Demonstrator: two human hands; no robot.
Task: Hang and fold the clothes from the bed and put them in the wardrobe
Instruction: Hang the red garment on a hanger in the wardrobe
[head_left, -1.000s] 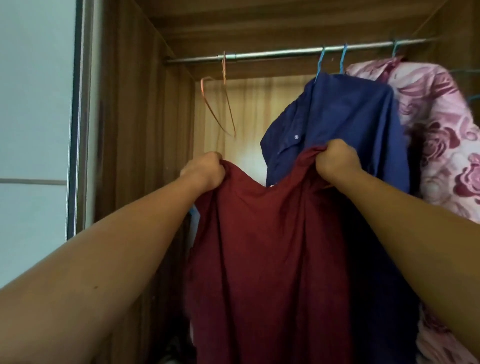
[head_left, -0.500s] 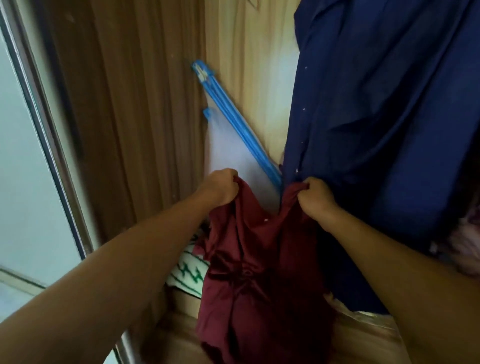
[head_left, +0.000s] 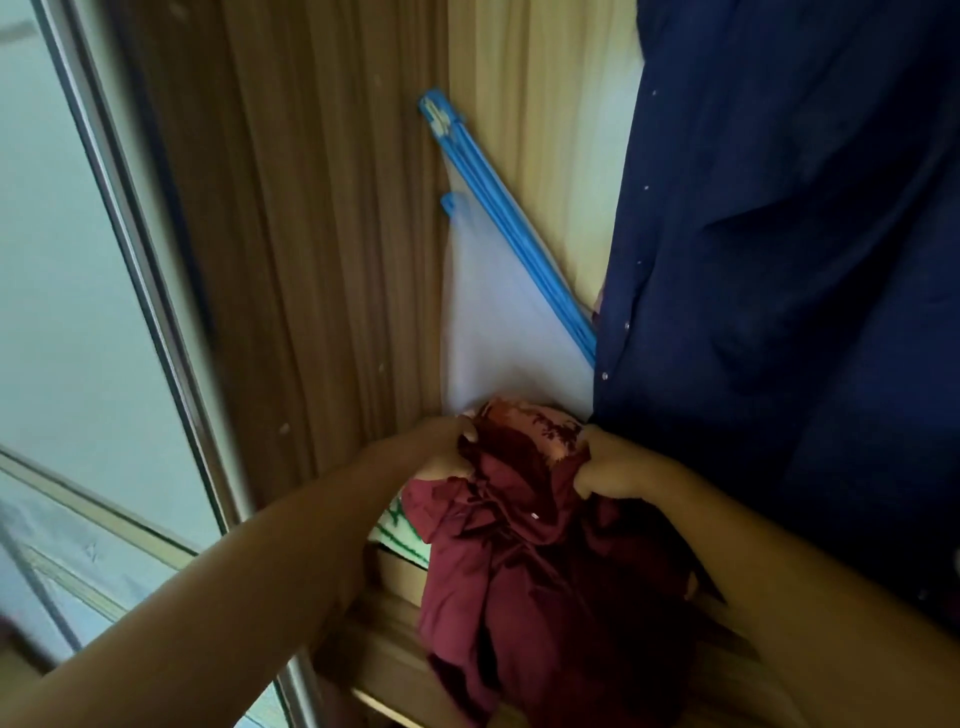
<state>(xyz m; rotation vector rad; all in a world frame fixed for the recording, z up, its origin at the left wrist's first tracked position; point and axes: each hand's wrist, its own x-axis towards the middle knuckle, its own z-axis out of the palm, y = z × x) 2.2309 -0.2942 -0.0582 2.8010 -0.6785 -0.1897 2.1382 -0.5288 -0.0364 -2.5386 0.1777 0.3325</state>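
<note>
Head view: left hand (head_left: 445, 451) and right hand (head_left: 615, 467), each grip holding the bunched maroon shirt (head_left: 519, 577); lower it level (clear of navy shirt (head_left: 779, 260))

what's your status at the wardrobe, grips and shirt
Report: left grip and right grip both clutch the maroon shirt, bunched low in the wardrobe. Close on the right hangs the navy shirt; pink patterned cloth just behind.
</note>
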